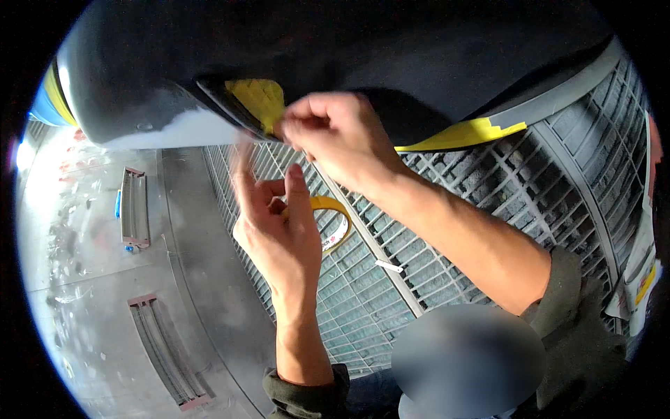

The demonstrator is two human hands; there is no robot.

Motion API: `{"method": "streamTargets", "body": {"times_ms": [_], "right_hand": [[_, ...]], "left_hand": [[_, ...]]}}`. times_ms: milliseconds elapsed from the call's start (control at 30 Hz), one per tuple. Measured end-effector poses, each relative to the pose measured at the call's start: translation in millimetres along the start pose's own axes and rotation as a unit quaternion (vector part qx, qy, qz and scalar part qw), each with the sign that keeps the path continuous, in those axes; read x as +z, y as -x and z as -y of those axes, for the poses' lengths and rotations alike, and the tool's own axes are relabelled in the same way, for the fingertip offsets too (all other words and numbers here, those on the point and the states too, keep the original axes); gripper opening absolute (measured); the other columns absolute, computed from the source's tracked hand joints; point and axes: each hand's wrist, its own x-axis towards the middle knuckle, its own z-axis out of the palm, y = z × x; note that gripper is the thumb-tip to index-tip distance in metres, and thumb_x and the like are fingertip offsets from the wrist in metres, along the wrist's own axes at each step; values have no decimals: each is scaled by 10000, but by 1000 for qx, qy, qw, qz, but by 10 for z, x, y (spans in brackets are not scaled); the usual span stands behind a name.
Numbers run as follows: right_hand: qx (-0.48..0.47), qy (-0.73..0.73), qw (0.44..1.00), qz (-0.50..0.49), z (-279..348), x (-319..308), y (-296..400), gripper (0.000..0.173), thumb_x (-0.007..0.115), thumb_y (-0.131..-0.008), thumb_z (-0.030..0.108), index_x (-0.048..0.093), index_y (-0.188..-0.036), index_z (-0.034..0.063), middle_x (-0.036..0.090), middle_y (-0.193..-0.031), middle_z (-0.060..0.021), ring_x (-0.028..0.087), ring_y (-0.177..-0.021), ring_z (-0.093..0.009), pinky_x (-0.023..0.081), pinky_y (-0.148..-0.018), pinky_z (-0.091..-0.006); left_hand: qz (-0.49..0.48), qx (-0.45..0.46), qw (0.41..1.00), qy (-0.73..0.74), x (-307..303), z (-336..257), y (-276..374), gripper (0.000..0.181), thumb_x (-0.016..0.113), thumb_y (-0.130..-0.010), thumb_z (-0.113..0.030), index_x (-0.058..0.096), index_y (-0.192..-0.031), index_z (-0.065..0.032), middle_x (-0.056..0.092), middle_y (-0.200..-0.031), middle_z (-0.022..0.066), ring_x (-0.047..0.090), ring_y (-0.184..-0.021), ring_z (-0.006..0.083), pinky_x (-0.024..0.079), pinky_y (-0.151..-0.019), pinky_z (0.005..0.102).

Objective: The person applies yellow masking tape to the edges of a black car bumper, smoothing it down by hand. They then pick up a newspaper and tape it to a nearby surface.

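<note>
A dark, glossy car bumper [366,52] spans the top of the view, with a pale grey sheen along its lower left edge. Yellow masking tape [256,99] covers part of a recess in it. At the lower edge of that tape is my right hand [335,131], thumb and fingertips pinched together; blur hides whether tape is between them. My left hand [277,225], just below, carries a roll of yellow masking tape [343,225] in its curled fingers, its index finger raised and blurred. Another yellow tape strip [466,133] runs along the bumper's lower right edge.
Metal floor grating [361,309] lies beneath my hands, with a small white strip [390,266] on its bar. Two long fixtures [135,209] sit on the grey metal panelling [209,293] at left. Printed sheeting [641,283] hangs at the right rim.
</note>
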Motion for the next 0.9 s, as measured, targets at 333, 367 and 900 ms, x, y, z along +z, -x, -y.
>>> {"method": "streamTargets", "body": {"times_ms": [333,367,900], "right_hand": [[34,-51,987,-151,45,357,-266,230,679,-835,181,698,-905,-38,691,-744,-81,636,-657,-105,509,-614,-252],[30,-67,985,-155,36,408,-292,220,678,-834,172,698,-902,-37,690,-744,-78,634,-657,-106,512,-617,-256],[56,-102,968,-224,98,554,-272,128,702,-766,101,715,-822,-13,702,-770,-170,695,-730,-238,546,-718,-328]], "left_hand": [[9,239,965,-110,-165,106,-207,291,512,-843,57,566,-1120,-13,657,-1183,132,662,-627,201,502,-521,293],[36,208,966,-149,-246,24,-217,288,484,-820,74,543,-1087,-14,637,-1225,130,675,-674,236,513,-539,316],[60,132,982,-118,-552,165,48,143,513,-863,48,562,-986,-7,652,-1200,175,509,-469,57,398,-431,210]]}}
